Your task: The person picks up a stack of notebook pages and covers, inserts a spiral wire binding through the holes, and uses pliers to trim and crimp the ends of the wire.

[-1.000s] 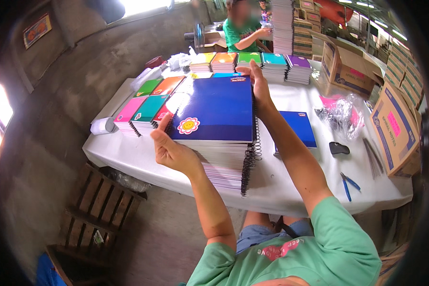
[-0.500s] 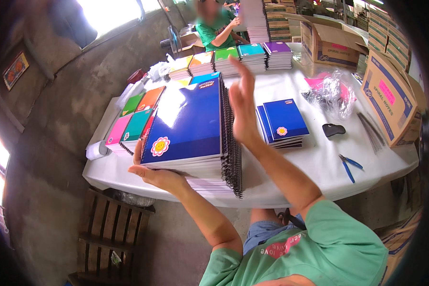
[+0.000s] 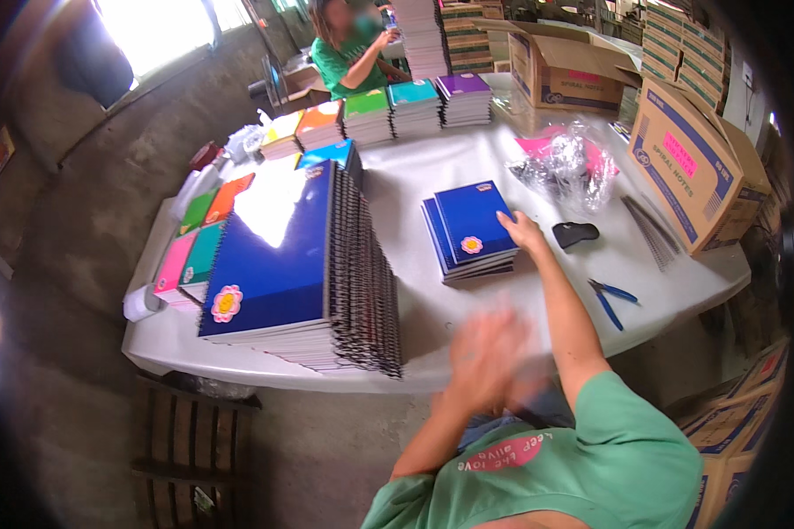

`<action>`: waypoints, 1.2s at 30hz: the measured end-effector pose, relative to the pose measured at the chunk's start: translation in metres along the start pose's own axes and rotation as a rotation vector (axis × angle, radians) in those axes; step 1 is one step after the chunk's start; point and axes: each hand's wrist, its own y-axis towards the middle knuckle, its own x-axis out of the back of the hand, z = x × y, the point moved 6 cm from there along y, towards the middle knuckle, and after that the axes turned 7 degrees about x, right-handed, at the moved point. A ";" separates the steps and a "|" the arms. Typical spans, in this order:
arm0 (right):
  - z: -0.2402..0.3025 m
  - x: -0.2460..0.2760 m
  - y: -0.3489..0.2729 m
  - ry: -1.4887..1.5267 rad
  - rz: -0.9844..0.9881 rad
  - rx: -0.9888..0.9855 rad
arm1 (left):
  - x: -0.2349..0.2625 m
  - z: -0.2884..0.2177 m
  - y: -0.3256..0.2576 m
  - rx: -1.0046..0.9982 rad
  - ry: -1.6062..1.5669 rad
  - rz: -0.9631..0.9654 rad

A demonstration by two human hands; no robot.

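A tall stack of blue spiral notebooks (image 3: 282,256) with a flower sticker stands on the white table (image 3: 432,176), leaning a little to the right. My left hand (image 3: 490,357) is blurred in the air near the table's front edge, empty, fingers apart. My right hand (image 3: 522,231) rests on the right edge of a small pile of blue notebooks (image 3: 469,227) in the middle of the table.
Stacks of coloured notebooks (image 3: 388,110) line the far and left sides. A black tool (image 3: 575,234), blue-handled pliers (image 3: 610,300), crumpled plastic wrap (image 3: 565,163) and cardboard boxes (image 3: 692,167) sit to the right. Another person (image 3: 348,48) works at the far end. A wooden pallet (image 3: 190,441) lies below.
Both hands have let go of the tall blue stack. My right hand moved right onto the small blue pile, and my left hand pulled back toward my body.
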 end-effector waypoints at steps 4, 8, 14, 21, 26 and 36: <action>-0.016 -0.004 0.012 0.087 0.020 0.018 | -0.111 0.128 -0.006 0.634 0.119 0.259; -0.020 0.000 0.001 0.308 0.022 -0.092 | -0.133 0.158 -0.016 0.839 0.271 0.439; -0.010 0.032 0.008 -0.119 -0.073 0.140 | -0.148 0.150 -0.017 0.736 0.435 0.598; -0.018 0.034 -0.015 0.040 -0.053 0.155 | -0.142 0.145 -0.007 0.705 0.513 0.616; -0.023 0.047 -0.053 0.296 -0.336 0.148 | -0.133 0.148 0.010 0.729 0.496 0.616; -0.001 0.103 -0.183 1.132 0.280 0.576 | -0.096 0.045 0.064 0.673 -0.859 0.255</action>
